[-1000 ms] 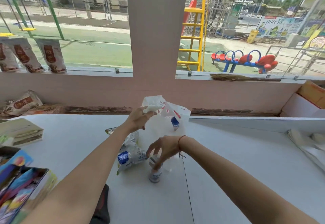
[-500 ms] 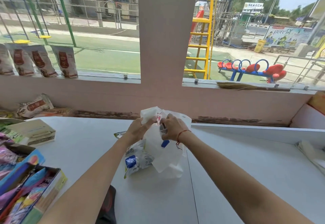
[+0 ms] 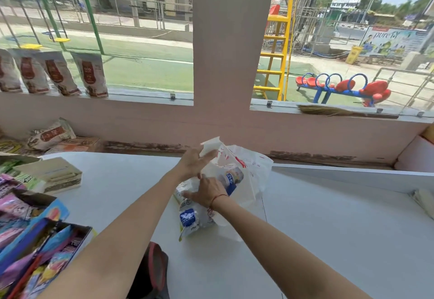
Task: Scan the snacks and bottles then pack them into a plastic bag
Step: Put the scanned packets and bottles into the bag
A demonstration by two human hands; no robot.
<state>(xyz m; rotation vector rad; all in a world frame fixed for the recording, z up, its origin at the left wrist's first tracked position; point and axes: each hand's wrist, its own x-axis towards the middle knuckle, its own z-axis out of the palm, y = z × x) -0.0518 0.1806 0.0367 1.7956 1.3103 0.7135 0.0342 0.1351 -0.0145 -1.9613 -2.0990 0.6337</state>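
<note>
A white plastic bag [image 3: 249,188] with red print stands open in the middle of the white counter [image 3: 328,240]. My left hand [image 3: 195,161] grips the bag's upper edge and holds it up. A small bottle [image 3: 231,176] with a blue-and-white label lies tilted inside the bag and shows through the thin plastic. A clear snack packet [image 3: 189,219] with a blue label lies on the counter against the bag's left side. My right hand [image 3: 207,190] is just outside the bag's mouth, its fingers closed over the top of that packet.
Open boxes of colourful snack packets [image 3: 35,247] sit at the near left, with a white box [image 3: 54,174] behind them. A dark object [image 3: 152,273] lies by my left forearm. A raised white ledge [image 3: 352,176] borders the counter at the right. Pouches [image 3: 58,73] line the window sill.
My right hand picked up the bottle from the counter, put it into the bag and came down onto the snack packet. My left hand kept hold of the bag's edge.
</note>
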